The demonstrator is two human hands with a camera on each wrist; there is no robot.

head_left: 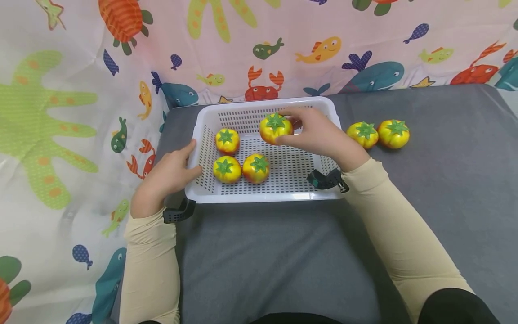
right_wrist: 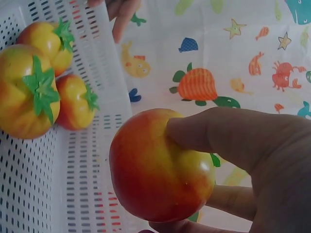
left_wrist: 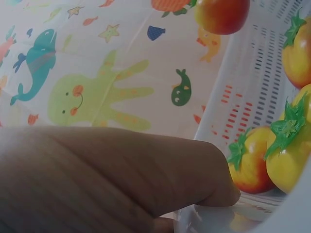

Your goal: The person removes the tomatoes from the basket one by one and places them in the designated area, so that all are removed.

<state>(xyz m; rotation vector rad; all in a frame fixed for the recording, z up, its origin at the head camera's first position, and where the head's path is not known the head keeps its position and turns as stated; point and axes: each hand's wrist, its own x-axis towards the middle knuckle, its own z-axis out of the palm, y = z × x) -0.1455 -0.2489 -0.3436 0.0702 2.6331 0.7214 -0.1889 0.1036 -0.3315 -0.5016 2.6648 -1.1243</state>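
Observation:
A white perforated plastic basket (head_left: 283, 180) holds three yellow-and-red tomatoes with green star-shaped leaf tops: one at the upper left (head_left: 227, 141), one below it (head_left: 227, 169) and one beside that (head_left: 256, 168). Over the basket, my right hand (head_left: 313, 135) grips another tomato (head_left: 276, 128) between thumb and fingers. The right wrist view shows this tomato's smooth red-and-yellow side (right_wrist: 158, 170), apart from the others. My left hand (head_left: 170, 173) holds the basket's left rim; in the left wrist view a digit (left_wrist: 214, 179) reaches over the edge, and the rest of that grip is partly hidden.
Two more tomatoes, a nearer one (head_left: 364, 134) and a farther one (head_left: 394, 134), sit side by side right of the basket on the grey cloth (head_left: 445, 189). A sea-animal curtain (head_left: 226, 58) hangs behind and along the left side. Both wrists wear black straps.

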